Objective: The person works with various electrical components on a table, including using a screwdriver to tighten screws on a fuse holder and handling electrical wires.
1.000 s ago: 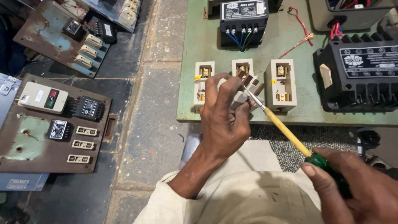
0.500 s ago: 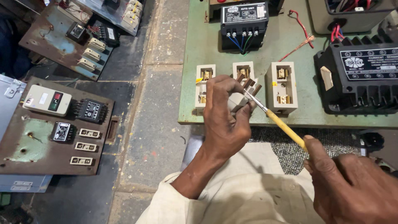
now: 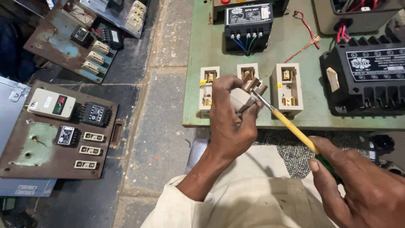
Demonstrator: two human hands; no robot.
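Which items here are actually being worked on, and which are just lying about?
In use:
left hand gripping a white fuse carrier
right hand holding a yellow-handled screwdriver, tip at the carrier

Lying about:
green panel with three fuse bases
black unit
black finned unit
rusty board

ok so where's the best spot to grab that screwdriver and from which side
Take the screwdriver by its green handle end, where the right hand already wraps it, coming from the lower right. The tool lies on a slant, its metal tip up against the fuse carrier in the left hand, so the thin yellow shaft and tip are best left free.
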